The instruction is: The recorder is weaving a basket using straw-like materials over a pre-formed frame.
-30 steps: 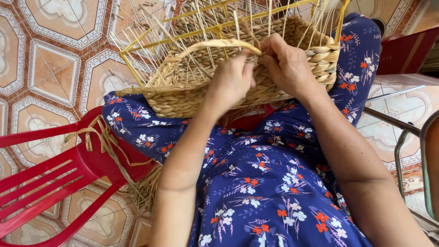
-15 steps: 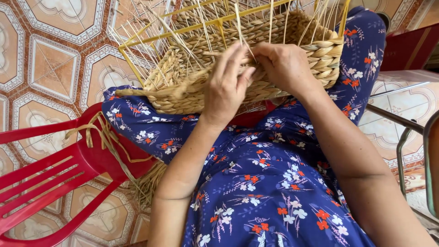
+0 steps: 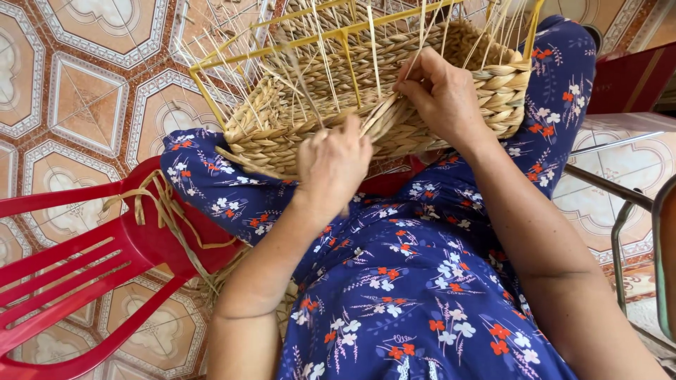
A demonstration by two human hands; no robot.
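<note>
Woven basket (image 3: 394, 91), half-built on a yellow wire frame (image 3: 338, 35), resting on lap over blue floral dress (image 3: 415, 281), thin upright stakes sticking out above. Red plastic chair (image 3: 77, 267) at left with loose straw strands (image 3: 169, 211) draped over it. Right hand (image 3: 443, 95) pinching a flat strand bundle (image 3: 384, 112) at the rim; left hand (image 3: 331, 165) closed around its lower end. Best kept taut, tucked tight behind each stake, rows even.
</note>
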